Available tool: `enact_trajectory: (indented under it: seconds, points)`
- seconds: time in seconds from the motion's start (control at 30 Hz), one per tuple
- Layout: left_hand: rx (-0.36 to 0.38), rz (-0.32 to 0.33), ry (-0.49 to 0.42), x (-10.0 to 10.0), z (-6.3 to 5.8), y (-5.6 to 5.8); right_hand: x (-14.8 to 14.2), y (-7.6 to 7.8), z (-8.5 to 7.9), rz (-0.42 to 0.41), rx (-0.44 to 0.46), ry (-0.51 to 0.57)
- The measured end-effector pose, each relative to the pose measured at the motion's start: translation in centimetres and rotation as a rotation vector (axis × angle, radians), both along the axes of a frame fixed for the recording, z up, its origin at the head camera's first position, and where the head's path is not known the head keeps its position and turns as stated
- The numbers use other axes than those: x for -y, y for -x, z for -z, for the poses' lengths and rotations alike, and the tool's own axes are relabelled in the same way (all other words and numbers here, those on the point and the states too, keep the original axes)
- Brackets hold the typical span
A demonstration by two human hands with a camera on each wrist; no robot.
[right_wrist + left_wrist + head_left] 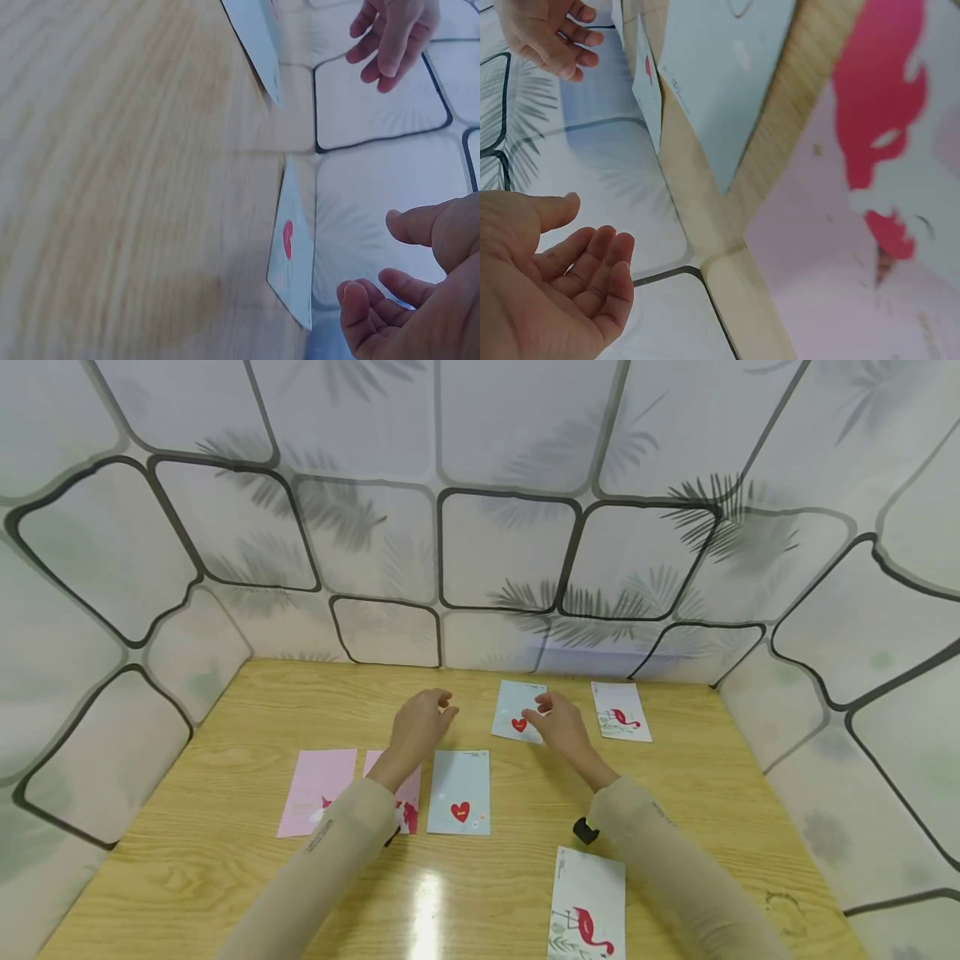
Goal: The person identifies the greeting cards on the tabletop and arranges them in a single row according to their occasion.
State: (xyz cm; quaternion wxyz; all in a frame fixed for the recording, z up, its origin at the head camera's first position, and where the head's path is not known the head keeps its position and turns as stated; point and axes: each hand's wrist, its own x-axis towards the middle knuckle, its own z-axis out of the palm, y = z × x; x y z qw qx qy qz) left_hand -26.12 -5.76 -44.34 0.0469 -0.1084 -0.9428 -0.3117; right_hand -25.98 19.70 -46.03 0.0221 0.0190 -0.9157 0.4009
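Observation:
My left hand (420, 720) hovers over the table with loosely bent fingers and nothing in them. Below its wrist lies a pink card (378, 767), partly hidden by the forearm. Beside that is a light blue card (459, 777) with a red heart. The right hand (561, 722) is raised near a second light blue heart card (510, 700), covering part of its right side in the head view. In the right wrist view, the fingers of the right hand (427, 292) stand apart from that heart card (296, 255), thumb and fingers separated.
Another pink card (318, 777) lies at the left. White flamingo cards lie at the back right (618, 697) and near front (592, 877). A small black object (585, 831) shows beside the right sleeve. Patterned fabric walls (495, 552) enclose the wooden table (187, 860).

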Motion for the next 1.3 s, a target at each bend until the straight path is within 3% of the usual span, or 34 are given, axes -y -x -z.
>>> enact_trajectory:
  seconds: [0.33,0.8,1.07,1.3]
  points:
    - [0.036,0.078,-0.080,-2.6,0.5,2.4,-3.2,2.0,0.4,0.027,0.009,-0.005]
    - [0.154,0.102,-0.069,-6.5,1.2,5.1,-3.2,4.1,1.1,0.000,0.079,-0.020]
    - [0.174,0.095,-0.057,-7.9,2.4,6.1,-3.5,5.6,1.8,-0.051,0.037,-0.123]
    - [0.180,0.108,0.022,-8.5,2.6,6.2,-3.1,6.9,2.3,-0.098,0.021,-0.270]
